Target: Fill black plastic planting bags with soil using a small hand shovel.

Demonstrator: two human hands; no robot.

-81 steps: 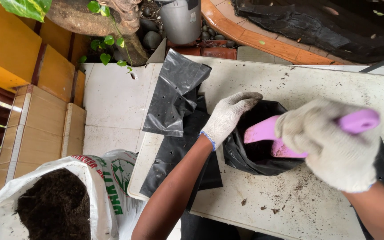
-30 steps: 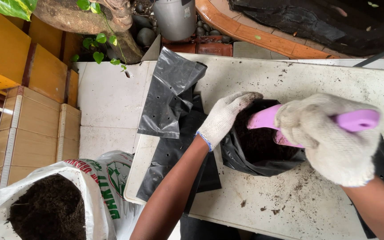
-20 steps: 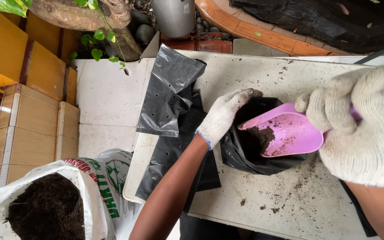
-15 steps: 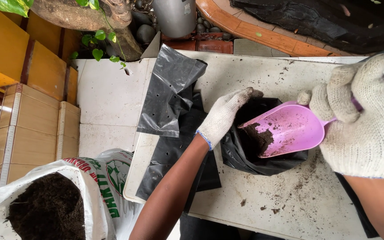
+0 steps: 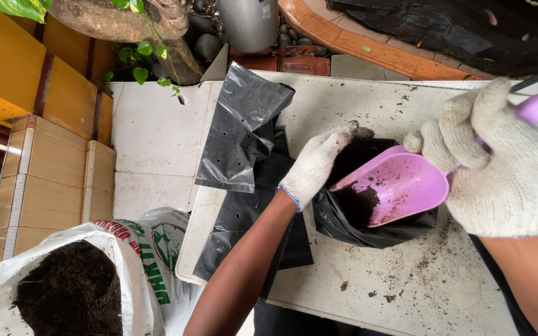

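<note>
While the left hand (image 5: 317,163) pinches open the black grow bag (image 5: 368,214) mid-table, the right hand (image 5: 499,165), clenched on a pink scoop (image 5: 400,186), tips soil in; bag part-filled, flat bags (image 5: 244,130) left unfilled.

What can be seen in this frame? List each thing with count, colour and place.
scoop: one, pink, tipped over the open bag, some soil in it
open bag: one, black plastic, on the table
flat bags: a pile, black, punched with holes, at the table's left edge
table: one, white, speckled with soil
sack: one, white, full of dark soil, lower left
plant: one, green leaves, top left
left hand: white glove, holds the open bag's rim
right hand: white glove, grips the scoop's handle
</note>
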